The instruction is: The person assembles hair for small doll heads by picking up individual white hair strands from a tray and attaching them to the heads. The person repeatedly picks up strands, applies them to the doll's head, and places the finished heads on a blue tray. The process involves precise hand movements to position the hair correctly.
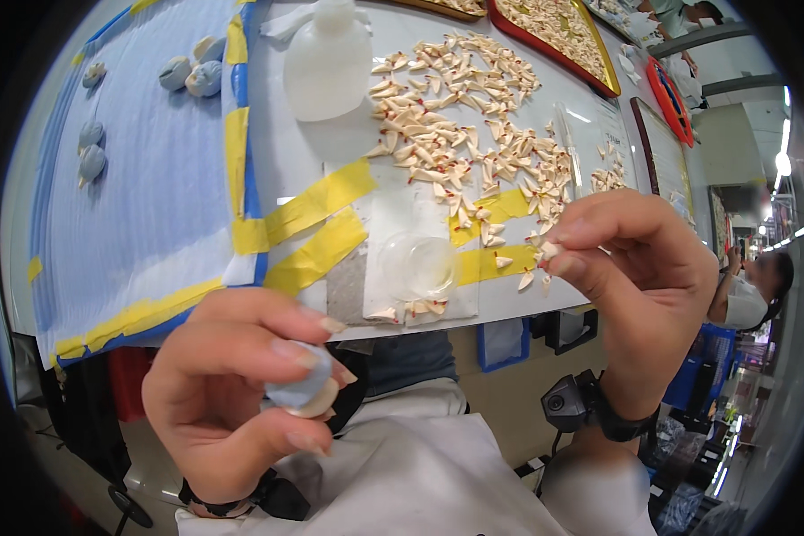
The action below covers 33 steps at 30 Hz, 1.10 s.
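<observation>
Near the table's front edge, my left hand (228,384) is closed round a small rounded blue-and-cream piece (302,382), held between thumb and fingers. My right hand (648,263) pinches a small cream pointed piece (548,251) between thumb and forefinger, above the right part of the table; its far end is partly hidden by the fingertips. Many similar cream pieces with red tips (456,134) lie spread in a loose pile beyond my right hand. Between my hands stands a small clear round dish (417,266), with a few cream pieces just in front of it.
A blue-white pad (143,205) edged with yellow tape carries several blue rounded pieces (204,79). Behind the dish stands a translucent white bottle (328,67). A red-rimmed tray (609,82) of cream pieces lies at the back. Another person (759,286) is at the far right.
</observation>
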Available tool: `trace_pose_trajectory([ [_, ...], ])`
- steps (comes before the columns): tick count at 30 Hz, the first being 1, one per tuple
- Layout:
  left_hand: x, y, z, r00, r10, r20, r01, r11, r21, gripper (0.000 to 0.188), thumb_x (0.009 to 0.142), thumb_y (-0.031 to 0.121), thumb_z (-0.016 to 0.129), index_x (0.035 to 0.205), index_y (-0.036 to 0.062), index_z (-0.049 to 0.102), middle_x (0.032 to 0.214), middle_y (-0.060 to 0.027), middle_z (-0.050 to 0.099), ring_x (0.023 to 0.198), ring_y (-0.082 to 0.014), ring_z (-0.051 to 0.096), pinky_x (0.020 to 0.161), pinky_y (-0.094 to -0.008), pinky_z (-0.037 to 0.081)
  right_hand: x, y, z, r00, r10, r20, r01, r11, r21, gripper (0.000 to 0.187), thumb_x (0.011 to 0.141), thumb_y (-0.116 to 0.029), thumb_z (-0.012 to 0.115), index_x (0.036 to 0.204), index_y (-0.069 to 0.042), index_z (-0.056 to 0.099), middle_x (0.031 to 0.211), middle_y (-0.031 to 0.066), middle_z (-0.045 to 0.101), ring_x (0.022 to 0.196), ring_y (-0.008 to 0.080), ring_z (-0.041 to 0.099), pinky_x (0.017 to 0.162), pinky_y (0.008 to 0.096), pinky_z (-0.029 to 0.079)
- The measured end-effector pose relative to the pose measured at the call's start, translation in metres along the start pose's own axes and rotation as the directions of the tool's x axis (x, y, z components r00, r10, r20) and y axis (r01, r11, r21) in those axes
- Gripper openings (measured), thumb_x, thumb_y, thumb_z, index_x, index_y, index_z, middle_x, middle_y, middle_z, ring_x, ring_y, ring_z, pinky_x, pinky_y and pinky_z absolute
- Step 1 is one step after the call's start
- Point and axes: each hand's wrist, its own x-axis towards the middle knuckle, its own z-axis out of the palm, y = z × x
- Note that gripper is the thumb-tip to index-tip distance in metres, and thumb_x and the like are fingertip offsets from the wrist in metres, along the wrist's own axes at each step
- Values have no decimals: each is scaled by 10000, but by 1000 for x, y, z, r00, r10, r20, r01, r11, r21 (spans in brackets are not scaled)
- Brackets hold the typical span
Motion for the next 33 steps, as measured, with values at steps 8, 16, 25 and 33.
trace_pose_trajectory([
  [8, -1, -3, 13, 992, -66, -112, 75, 994, 78, 427, 707, 233, 748, 968, 14, 491, 968, -146, 483, 606, -135, 558, 450, -171, 410, 22, -11, 26, 942, -184, 281, 287, 876, -387, 195, 560, 122, 605, 710, -3, 602, 730, 76, 531, 688, 173, 532, 598, 255, 405],
  [16, -1, -8, -2, 999, 14, 40, -18, 995, 99, 404, 726, 199, 729, 992, -1, 499, 1002, -175, 500, 685, -168, 595, 492, -189, 451, 24, -14, 40, 932, -236, 275, 347, 798, -493, 192, 507, 84, 626, 665, -23, 596, 687, 50, 478, 661, 176, 495, 582, 261, 379],
  [25, -1, -11, 6, 1000, 21, 3, -21, 999, 34, 432, 715, 191, 741, 1009, -8, 494, 960, -166, 506, 684, -183, 605, 514, -219, 478, 18, -14, 39, 946, -214, 245, 314, 798, -515, 198, 495, 87, 623, 656, -24, 595, 702, 54, 478, 687, 172, 476, 597, 258, 359],
  [33, 0, -9, 10, 998, 61, 24, -62, 996, 63, 459, 688, 189, 762, 995, -21, 493, 944, -180, 512, 665, -187, 596, 541, -238, 496, 1, -21, 30, 930, -218, 296, 231, 973, -7, 197, 644, 84, 644, 738, -78, 584, 724, 52, 499, 684, 148, 486, 599, 250, 382],
])
